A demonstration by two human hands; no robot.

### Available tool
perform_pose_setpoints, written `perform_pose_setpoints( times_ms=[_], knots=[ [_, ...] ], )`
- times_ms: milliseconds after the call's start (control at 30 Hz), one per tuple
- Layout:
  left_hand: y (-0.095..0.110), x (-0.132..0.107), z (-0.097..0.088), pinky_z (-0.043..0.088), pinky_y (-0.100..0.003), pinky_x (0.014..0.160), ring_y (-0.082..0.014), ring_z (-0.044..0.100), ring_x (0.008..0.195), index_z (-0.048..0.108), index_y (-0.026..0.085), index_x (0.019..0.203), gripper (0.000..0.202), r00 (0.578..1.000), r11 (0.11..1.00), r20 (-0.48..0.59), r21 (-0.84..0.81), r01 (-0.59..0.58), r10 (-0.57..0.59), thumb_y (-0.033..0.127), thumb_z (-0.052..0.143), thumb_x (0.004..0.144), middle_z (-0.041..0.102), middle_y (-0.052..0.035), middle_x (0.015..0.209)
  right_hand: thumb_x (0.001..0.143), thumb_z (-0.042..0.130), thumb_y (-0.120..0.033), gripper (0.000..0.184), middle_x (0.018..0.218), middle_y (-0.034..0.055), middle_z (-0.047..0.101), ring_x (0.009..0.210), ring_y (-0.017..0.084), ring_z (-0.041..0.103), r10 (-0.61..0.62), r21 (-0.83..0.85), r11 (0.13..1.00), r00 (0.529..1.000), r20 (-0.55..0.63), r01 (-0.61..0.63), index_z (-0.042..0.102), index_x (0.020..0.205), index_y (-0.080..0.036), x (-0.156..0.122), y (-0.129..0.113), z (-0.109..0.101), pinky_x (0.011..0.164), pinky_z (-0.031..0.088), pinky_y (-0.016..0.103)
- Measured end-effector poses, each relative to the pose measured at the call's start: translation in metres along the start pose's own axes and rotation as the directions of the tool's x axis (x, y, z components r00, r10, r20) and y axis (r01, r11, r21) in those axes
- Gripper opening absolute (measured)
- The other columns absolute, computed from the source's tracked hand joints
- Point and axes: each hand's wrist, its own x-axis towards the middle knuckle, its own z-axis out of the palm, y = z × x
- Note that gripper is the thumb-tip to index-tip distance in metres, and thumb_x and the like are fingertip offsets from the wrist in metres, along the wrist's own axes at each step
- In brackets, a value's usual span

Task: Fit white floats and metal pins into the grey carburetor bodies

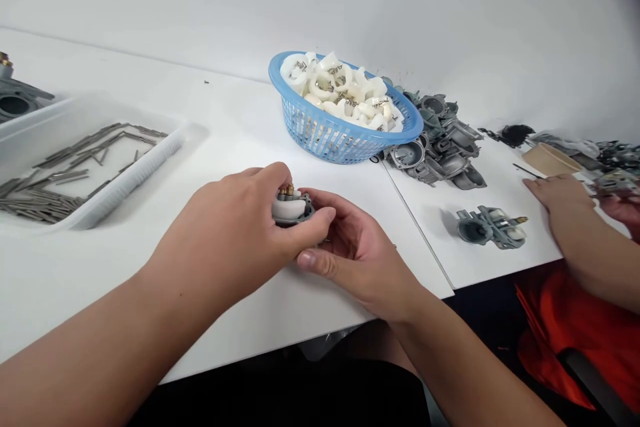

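Between my hands, just above the white table, is a grey metal carburetor with a white plastic float and brass jets on its upper side. My left hand wraps round it from the left, thumb pressed across its near side. From the right, my right hand cups the carburetor, its fingers behind it and its thumb in front. Much of the body is hidden by my fingers. Whether a small part is pinched between the fingertips cannot be seen.
A blue basket of white floats stands behind, beside a heap of grey carburetor bodies. At left, a white tray holds thin metal pins. Another carburetor lies at right, near a co-worker's hand.
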Motion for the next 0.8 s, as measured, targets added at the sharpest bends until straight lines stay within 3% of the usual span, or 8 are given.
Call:
perform_pose_setpoints(
  times_ms=[400,800],
  knots=[
    [0.0045,0.0041,0.002,0.025,-0.031,0.035,-0.0145,0.038,0.038,0.037,0.025,0.063,0.043,0.999,0.998,0.026,-0.05,0.025,-0.023,0.057,0.062,0.077,0.046,0.0036,0.046,0.076,0.089,-0.016,0.055,0.124,0.0017,0.074,0.115,0.023,0.071,0.039,0.024,0.999,0.999,-0.005,-0.039,0.071,0.124,-0.034,-0.0038,-0.0027,-0.0004,0.097,0.065,0.039],
    [0.0049,0.0037,0.0054,0.026,-0.032,0.037,-0.0153,0.041,0.042,0.041,0.025,0.064,0.04,0.999,0.997,0.025,-0.061,0.044,-0.043,0.057,0.063,0.076,0.051,0.0027,0.05,0.076,0.089,-0.021,0.054,0.121,0.0037,0.074,0.115,0.025,0.071,0.043,-0.016,0.999,0.999,0.01,-0.043,0.07,0.125,-0.033,-0.0017,-0.0029,-0.0024,0.096,0.064,0.04]
  ],
)
